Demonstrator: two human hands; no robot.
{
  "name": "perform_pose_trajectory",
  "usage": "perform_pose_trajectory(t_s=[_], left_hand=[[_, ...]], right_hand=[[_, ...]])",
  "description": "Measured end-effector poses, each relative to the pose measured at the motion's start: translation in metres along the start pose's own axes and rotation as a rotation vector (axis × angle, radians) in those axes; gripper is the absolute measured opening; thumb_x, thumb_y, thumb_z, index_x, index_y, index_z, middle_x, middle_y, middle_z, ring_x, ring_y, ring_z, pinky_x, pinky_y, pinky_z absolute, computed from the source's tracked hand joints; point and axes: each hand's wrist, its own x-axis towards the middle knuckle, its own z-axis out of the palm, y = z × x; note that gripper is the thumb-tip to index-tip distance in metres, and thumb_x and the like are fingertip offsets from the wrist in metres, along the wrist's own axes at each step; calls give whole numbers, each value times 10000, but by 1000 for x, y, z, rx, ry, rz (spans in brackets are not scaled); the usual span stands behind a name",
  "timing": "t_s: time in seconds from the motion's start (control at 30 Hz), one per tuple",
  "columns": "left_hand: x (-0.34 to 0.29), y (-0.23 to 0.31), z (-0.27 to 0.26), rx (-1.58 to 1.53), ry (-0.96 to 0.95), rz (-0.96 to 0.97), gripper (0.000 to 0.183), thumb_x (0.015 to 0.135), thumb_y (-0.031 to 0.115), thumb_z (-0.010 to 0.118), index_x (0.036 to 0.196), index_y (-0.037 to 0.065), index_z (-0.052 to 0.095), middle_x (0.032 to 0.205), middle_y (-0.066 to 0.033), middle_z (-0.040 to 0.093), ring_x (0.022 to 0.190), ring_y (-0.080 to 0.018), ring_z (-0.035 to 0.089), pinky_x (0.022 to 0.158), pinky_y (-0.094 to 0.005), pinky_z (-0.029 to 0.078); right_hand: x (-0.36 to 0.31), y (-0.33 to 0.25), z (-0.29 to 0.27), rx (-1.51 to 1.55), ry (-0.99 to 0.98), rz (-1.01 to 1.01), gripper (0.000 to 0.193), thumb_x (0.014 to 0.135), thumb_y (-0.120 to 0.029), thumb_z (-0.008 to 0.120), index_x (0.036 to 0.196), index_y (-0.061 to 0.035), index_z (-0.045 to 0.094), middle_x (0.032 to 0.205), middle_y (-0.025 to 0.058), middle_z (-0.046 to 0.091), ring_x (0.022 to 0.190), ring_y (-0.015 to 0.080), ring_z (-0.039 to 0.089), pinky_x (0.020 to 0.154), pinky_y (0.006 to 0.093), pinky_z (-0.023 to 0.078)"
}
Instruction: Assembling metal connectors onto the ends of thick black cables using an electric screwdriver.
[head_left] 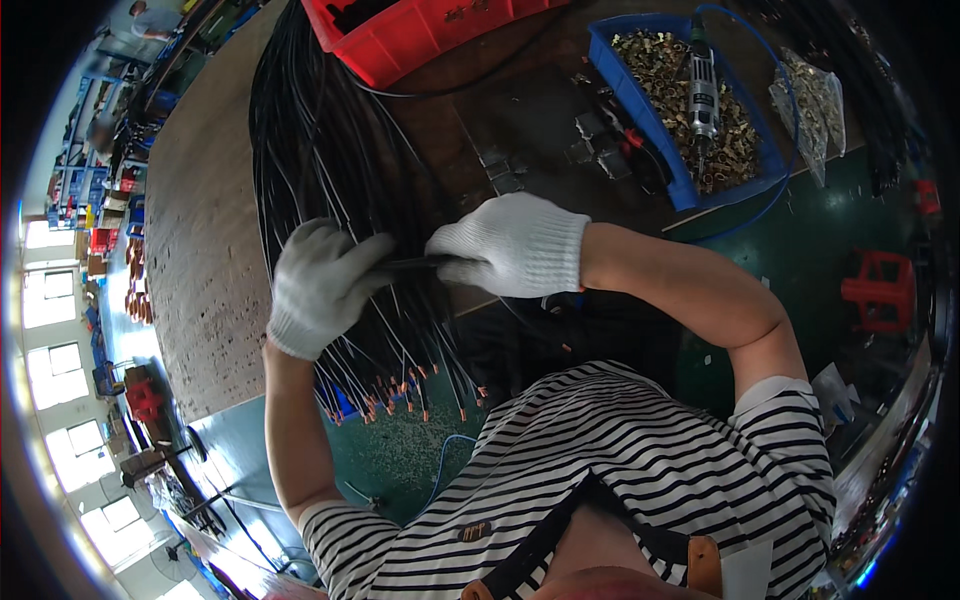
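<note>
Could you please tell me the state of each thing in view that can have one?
Left hand: gloved, fingers closed on a dark strand
Right hand: gloved, fingers closed on the same dark strand
Black cables: loosely gathered, lower ends copper-coloured
Blue tray: open, filled with brass-coloured fittings
Grey tool: lying on the fittings
Clear bag: partly filled; sealed or not, unclear
Red bin: open-topped, partly out of view

Cables (310, 130) on table (200, 220); fittings (650, 70) in bin (738, 189), right of cables; tool (704, 95) on fittings.
</note>
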Motion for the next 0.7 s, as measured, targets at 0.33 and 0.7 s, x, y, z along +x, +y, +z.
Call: perform_pose_trajectory(t_s=[0.33,0.7], left_hand=[[17,44,33,-34,-39,-140,356,870,111,760,1220,53,732,923,-146,712,917,-360,690,887,-471,536],[77,53,78,-291,77,-301,221,970,98,690,1177,30,728,1008,-206,748,904,-409,742,783,-452,593]], right_hand=[[-5,29,-4,-472,108,-148,177,935,-241,677,916,-77,743,781,149,741,767,374,757,679,509,582],[-114,124,-200,-794,588,344,233,947,-249,701,1151,-169,780,1018,116,761,1068,332,727,957,464,579]])
